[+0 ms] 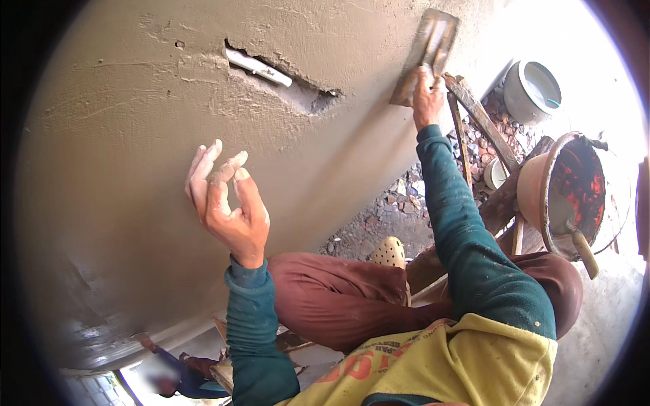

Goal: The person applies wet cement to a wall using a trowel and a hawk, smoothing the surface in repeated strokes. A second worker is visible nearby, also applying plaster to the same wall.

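Observation:
My right hand [428, 101] is closed round the handle of a plastering trowel [440, 42], its flat blade up by the wall at the top right. Grey-brown plaster covers the wall [135, 135]. My left hand [233, 213] is raised in front of it, holding nothing; the fingers are bent and apart, with pale smears on the tips. Above the left hand, a rough slot in the wall exposes a white pipe [261, 68].
A mortar-stained bucket [535, 189] at the right has a small trowel's handle [584, 254] over its rim. A pale bucket [520, 95] stands beyond, near wooden supports [482, 122]. Broken rubble [369, 220] covers the ground below. Another person [179, 375] reaches toward the wall at lower left.

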Demonstrator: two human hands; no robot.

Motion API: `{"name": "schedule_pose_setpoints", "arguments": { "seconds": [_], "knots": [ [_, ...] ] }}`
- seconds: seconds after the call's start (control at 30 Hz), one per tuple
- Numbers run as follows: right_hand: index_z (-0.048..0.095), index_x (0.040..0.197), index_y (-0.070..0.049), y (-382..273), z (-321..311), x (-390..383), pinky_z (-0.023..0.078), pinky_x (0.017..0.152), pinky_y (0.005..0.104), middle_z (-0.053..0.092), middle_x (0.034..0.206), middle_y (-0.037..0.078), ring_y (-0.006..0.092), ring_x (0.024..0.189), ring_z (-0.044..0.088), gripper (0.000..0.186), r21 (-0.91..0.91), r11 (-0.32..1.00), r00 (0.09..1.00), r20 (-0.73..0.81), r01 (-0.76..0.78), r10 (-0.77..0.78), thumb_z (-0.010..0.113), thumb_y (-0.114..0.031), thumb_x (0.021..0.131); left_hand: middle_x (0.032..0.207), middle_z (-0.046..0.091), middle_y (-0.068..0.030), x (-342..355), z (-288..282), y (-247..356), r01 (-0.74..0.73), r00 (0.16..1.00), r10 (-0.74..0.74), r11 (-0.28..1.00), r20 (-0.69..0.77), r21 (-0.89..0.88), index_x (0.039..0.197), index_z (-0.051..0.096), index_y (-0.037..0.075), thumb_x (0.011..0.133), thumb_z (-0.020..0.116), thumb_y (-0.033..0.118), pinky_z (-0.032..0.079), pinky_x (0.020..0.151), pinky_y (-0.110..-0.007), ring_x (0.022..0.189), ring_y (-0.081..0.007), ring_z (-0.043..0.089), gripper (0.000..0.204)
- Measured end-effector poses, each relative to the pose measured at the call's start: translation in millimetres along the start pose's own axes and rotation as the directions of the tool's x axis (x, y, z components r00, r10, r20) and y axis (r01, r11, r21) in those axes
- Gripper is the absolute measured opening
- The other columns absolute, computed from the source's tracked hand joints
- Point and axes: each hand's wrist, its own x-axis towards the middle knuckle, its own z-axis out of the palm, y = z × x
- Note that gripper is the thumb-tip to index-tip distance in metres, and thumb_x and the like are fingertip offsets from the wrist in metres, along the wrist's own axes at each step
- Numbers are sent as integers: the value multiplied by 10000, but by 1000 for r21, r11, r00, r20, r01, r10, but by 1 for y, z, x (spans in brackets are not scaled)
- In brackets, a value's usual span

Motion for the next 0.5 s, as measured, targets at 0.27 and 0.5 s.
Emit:
{"name": "schedule_pose_setpoints", "arguments": {
  "seconds": [0.27, 0.5],
  "knots": [
    [611, 1056, 7, -29, -4, -71, 490, 701, 392, 649, 901, 189, 279, 787, 617, 367, 114, 973, 930, 290, 201, -226, 704, -339, 973, 1250, 675, -145, 8, 7, 6, 10, 1000, -9, 998, 26, -67, 1046, 739, 39, 895, 603, 30, 430, 1059, -478, 1226, -361, 593, 203],
    [637, 1049, 15, -4, 4, -22, 518, 748, 447, 677, 920, 206, 310, 821, 656, 397, -27, 964, 962, 76, 266, -264, 664, -379, 1001, 1255, 667, -162, 6, 9, 3, 58, 997, -54, 994, 49, -89, 1061, 730, 20, 908, 601, 28, 455, 1040, -478, 1231, -364, 590, 200]
  ]
}}
